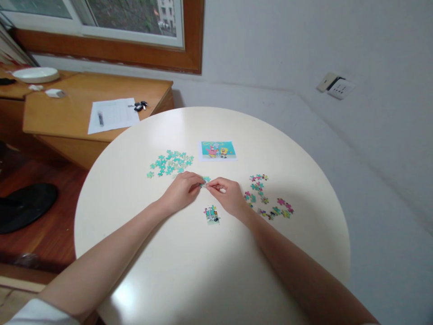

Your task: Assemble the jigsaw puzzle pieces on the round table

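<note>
Near the middle of the white table, my left hand (pixel 182 190) and my right hand (pixel 228 194) meet fingertip to fingertip. Both are closed in a pinch around small teal jigsaw puzzle pieces (pixel 206 180), partly hidden by the fingers. Just below them lies a small joined puzzle section (pixel 212 215) with a white, teal and dark print. Left of my left hand spreads a pile of teal and pale green puzzle pieces (pixel 171 162). Pink, teal and yellow puzzle pieces (pixel 275 211) are scattered to the right of my right hand. Beyond the hands is a cartoon reference picture (pixel 218 150).
The round white table (pixel 216 271) stands beside a wooden desk (pixel 67 113). On the desk are a paper sheet (pixel 113 116), keys (pixel 140 106) and a white round dish (pixel 36 74). A wall socket (pixel 340 88) is at the right, a window (pixel 131 16) at the back.
</note>
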{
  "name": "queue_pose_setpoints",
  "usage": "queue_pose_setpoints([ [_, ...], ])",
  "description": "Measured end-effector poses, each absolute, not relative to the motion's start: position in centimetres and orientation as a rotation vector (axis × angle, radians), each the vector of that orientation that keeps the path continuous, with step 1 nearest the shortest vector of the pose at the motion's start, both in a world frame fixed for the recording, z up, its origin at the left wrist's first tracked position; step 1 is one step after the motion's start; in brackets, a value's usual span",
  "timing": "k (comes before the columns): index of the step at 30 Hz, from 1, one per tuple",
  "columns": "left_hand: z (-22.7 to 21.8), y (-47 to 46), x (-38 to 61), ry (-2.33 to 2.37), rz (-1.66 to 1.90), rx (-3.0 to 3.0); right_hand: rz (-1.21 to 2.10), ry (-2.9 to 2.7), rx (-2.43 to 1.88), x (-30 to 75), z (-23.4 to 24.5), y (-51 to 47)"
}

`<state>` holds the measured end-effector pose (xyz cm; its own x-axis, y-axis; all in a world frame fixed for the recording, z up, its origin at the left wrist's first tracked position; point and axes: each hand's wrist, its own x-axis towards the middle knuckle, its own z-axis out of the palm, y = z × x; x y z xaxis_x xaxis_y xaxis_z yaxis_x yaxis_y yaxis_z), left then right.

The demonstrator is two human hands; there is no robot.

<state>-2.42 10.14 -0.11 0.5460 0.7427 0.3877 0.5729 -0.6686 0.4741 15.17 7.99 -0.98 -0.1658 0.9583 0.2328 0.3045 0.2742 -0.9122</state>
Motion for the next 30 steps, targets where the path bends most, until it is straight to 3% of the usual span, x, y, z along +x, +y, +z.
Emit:
queue_pose_setpoints([
  [30, -0.41, 10.2, -2.55, 1.081, 0.857, 2.449, 0.273, -2.195, -1.059, 14.85, -1.19, 7.06],
])
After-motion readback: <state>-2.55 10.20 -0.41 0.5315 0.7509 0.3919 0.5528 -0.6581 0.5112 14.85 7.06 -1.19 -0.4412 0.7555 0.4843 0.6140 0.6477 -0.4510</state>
